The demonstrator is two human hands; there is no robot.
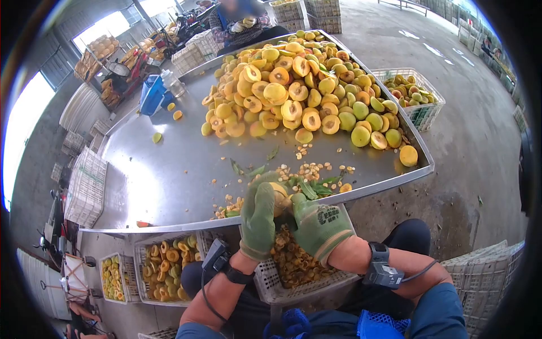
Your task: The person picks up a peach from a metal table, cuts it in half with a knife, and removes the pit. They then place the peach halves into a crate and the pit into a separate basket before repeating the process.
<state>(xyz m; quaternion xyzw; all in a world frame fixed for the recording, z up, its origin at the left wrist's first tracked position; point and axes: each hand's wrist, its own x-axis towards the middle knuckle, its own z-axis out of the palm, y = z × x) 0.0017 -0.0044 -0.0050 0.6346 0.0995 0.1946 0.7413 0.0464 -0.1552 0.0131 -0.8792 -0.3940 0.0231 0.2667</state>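
My left hand (259, 212), in a green work glove, is closed around a yellow peach (279, 198) above the table's near edge. Against that fruit, my gloved right hand (320, 220) has its fingers curled in; whatever it grips is hidden. Directly below both hands is a crate of brownish pits and scraps (296, 263). Loose pits (310, 169) and green leaves (310, 189) lie on the metal just beyond my hands. Farther back rises a large heap of peaches (276, 93), many of them halved with reddish hollows showing.
The metal table (186, 181) has a raised rim. Crates of fruit (166, 265) stand at lower left, with another fruit crate (423, 113) beyond the right rim. A blue container (152, 95) and clear bottle (172, 83) sit at back left. A gloved co-worker (240, 25) sits across.
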